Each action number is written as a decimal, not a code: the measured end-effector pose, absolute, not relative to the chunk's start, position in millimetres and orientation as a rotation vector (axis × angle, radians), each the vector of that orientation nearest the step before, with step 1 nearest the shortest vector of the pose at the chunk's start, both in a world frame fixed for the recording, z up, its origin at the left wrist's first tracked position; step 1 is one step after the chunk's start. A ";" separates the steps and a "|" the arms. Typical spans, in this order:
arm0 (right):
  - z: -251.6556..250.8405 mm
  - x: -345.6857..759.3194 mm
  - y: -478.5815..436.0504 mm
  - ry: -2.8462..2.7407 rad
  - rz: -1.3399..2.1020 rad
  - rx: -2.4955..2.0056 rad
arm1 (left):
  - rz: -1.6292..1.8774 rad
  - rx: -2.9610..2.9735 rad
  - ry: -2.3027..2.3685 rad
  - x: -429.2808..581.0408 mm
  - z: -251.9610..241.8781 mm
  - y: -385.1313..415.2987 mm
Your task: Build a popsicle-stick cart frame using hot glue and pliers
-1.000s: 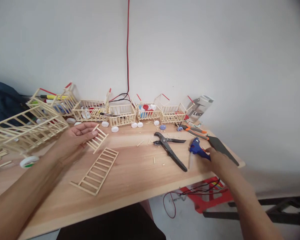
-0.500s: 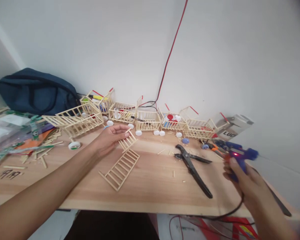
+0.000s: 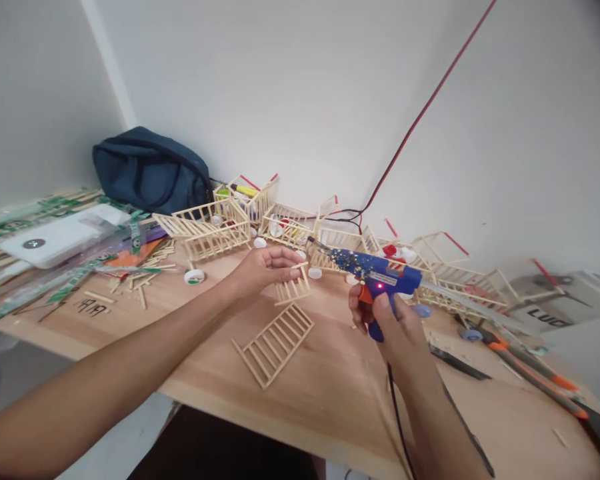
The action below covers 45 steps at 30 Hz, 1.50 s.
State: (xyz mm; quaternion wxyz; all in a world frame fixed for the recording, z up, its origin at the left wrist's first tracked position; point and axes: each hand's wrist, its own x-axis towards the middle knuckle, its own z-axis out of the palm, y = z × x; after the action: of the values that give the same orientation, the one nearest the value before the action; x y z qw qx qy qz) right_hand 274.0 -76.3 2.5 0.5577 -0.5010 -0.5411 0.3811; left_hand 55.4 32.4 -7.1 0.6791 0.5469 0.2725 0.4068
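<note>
Between thumb and fingers, my left hand (image 3: 265,275) pinches a small wooden-stick frame (image 3: 294,288) with several crossbars. Below it on the table lies a larger ladder-like stick panel (image 3: 275,343). My right hand (image 3: 395,327) is wrapped round the grip of a blue glue gun (image 3: 380,273), its fingers at the orange trigger. A red light glows on the gun's side, and a clear glue stick (image 3: 470,300) sticks out of its back. The nozzle points left, close to the small frame and apart from it.
Several stick-built carts (image 3: 215,230) with bottle-cap wheels line the wall. A blue bag (image 3: 153,170) sits at the back left, beside loose sticks and a white device (image 3: 65,233). Orange-handled pliers (image 3: 535,367) lie at the right. A black-handled tool (image 3: 460,363) is partly hidden by my right arm.
My right hand has brought the glue gun from the far right toward the small frame in my left hand. The view has turned right. My left hand still holds the frame.
</note>
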 end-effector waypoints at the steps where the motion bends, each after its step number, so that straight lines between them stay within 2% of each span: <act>1: 0.4 274.2 -78.7 -1.287 0.880 -1.191 | 0.915 1.232 0.613 55.8 -6.7 31.9; 45: -0.2 264.7 -93.5 -1.419 0.781 -1.348 | 0.977 1.191 0.544 58.4 -12.4 34.3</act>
State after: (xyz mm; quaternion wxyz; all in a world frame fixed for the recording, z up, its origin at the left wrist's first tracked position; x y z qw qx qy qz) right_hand 264.7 -93.5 -0.2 0.4944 -0.5559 -0.5854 0.3223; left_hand 58.4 34.3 -12.4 0.6844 0.5316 0.2427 0.4359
